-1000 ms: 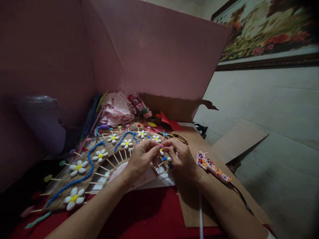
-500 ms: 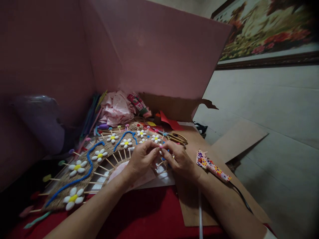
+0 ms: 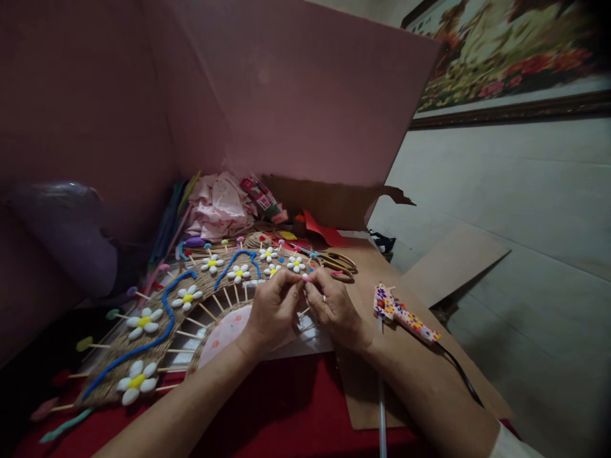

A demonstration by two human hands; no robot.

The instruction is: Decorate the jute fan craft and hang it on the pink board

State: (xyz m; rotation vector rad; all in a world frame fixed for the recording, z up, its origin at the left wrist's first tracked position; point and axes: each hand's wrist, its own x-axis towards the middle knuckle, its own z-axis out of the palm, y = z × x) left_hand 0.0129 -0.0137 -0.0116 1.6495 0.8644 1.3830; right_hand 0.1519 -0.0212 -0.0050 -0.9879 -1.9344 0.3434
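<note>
A jute-wrapped arch [image 3: 157,318] lies on the red cloth, decorated with white flowers, blue pipe cleaners and wooden sticks. My left hand [image 3: 273,310] and my right hand [image 3: 331,306] meet over its right end. Both pinch a tiny pink bead [image 3: 305,277] between their fingertips. Their fingers are closed around it. A ring shows on my right hand.
A glue gun [image 3: 405,315] with a colourful pattern lies on brown cardboard [image 3: 429,375] to the right, its cord trailing. Gold scissors [image 3: 340,262] sit behind my hands. Pink cloth [image 3: 220,207], pipe cleaners and red paper pile up against a pink board [image 3: 296,95].
Both hands have drawn closer together and slightly left, fingertips now pressed together on the pink bead. The view shifted a little.
</note>
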